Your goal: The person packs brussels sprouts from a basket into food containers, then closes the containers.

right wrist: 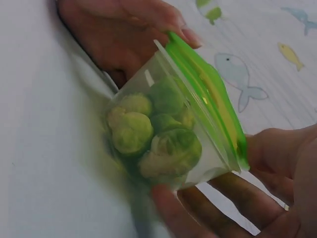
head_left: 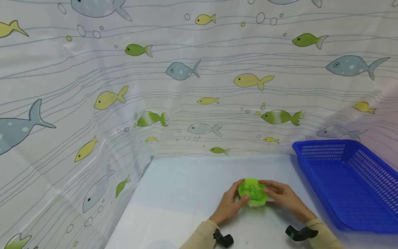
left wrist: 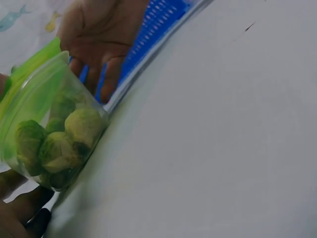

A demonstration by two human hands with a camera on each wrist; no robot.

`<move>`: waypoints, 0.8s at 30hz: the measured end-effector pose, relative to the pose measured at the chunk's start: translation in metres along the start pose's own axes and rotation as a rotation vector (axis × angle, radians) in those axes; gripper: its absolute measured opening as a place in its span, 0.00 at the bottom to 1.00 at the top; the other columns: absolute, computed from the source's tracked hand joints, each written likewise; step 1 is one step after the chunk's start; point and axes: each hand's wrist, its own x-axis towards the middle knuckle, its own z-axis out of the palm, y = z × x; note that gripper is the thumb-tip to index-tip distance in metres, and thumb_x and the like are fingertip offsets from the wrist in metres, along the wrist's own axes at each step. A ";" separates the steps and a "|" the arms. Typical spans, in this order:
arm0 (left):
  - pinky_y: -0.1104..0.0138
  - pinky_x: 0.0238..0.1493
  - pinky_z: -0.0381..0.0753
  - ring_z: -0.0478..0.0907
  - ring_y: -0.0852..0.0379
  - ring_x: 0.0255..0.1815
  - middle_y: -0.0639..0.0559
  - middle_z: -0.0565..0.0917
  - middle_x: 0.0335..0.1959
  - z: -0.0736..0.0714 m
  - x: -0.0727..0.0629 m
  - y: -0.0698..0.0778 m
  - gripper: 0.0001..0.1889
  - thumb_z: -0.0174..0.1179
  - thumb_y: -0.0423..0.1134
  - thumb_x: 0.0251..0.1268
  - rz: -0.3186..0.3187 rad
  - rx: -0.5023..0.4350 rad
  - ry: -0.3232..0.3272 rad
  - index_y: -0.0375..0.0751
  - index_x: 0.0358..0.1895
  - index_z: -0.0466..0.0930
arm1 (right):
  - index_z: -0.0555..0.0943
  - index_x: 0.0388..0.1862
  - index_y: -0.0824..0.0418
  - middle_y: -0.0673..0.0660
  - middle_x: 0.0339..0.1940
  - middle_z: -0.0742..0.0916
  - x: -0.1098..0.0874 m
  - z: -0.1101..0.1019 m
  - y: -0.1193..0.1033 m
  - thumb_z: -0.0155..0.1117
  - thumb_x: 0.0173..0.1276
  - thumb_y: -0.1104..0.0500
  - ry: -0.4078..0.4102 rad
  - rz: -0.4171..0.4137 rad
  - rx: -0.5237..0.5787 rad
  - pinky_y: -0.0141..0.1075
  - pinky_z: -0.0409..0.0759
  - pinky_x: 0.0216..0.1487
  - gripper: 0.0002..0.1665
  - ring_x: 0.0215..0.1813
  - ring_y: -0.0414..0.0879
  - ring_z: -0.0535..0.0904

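A clear plastic container point(right wrist: 148, 84) with a soft bright green lid point(head_left: 253, 192) stands low on the white tabletop between both hands. Through its wall, several Brussels sprouts point(left wrist: 59, 148) show inside. From the left side my left hand point(head_left: 229, 205) holds it, thumb over the lid's near left edge and index finger at the far left edge. My right hand point(head_left: 284, 199) holds the opposite side, its thumb at the lid's right edge and its index finger at the far rim. In the right wrist view, the right fingers point(right wrist: 237, 193) spread along the container's wall.
A blue perforated plastic basket point(head_left: 329, 193) stands to the right of the hands. A white sheet printed with fish point(head_left: 181, 71) hangs behind and along the left. The white tabletop point(head_left: 174, 193) extends to the left of the container. Each wrist wears a black strapped device point(head_left: 300, 234).
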 end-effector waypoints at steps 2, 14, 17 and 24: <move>0.59 0.80 0.68 0.69 0.49 0.80 0.45 0.72 0.80 -0.001 -0.001 0.001 0.31 0.57 0.50 0.81 -0.011 0.008 -0.009 0.49 0.82 0.64 | 0.70 0.79 0.68 0.75 0.78 0.72 0.000 0.004 -0.001 0.62 0.82 0.52 0.015 -0.012 0.002 0.48 0.90 0.52 0.34 0.72 0.64 0.78; 0.69 0.67 0.78 0.79 0.65 0.62 0.46 0.82 0.70 -0.001 0.008 0.002 0.32 0.62 0.49 0.77 0.002 0.007 -0.028 0.45 0.79 0.67 | 0.79 0.72 0.65 0.69 0.75 0.78 -0.003 0.013 -0.008 0.60 0.83 0.58 0.183 0.046 -0.076 0.39 0.90 0.42 0.24 0.55 0.39 0.86; 0.72 0.60 0.79 0.79 0.68 0.54 0.45 0.84 0.66 -0.003 0.008 0.003 0.32 0.63 0.48 0.77 -0.012 0.004 -0.035 0.45 0.78 0.68 | 0.79 0.72 0.64 0.69 0.75 0.78 -0.003 0.015 -0.007 0.60 0.82 0.58 0.189 0.058 -0.072 0.39 0.90 0.43 0.24 0.52 0.34 0.86; 0.71 0.58 0.78 0.77 0.68 0.51 0.46 0.82 0.67 -0.007 0.006 0.003 0.32 0.61 0.49 0.78 -0.048 -0.014 -0.051 0.48 0.80 0.66 | 0.78 0.74 0.62 0.68 0.76 0.77 -0.002 0.017 -0.003 0.66 0.79 0.54 0.177 0.064 -0.023 0.41 0.91 0.47 0.28 0.62 0.47 0.86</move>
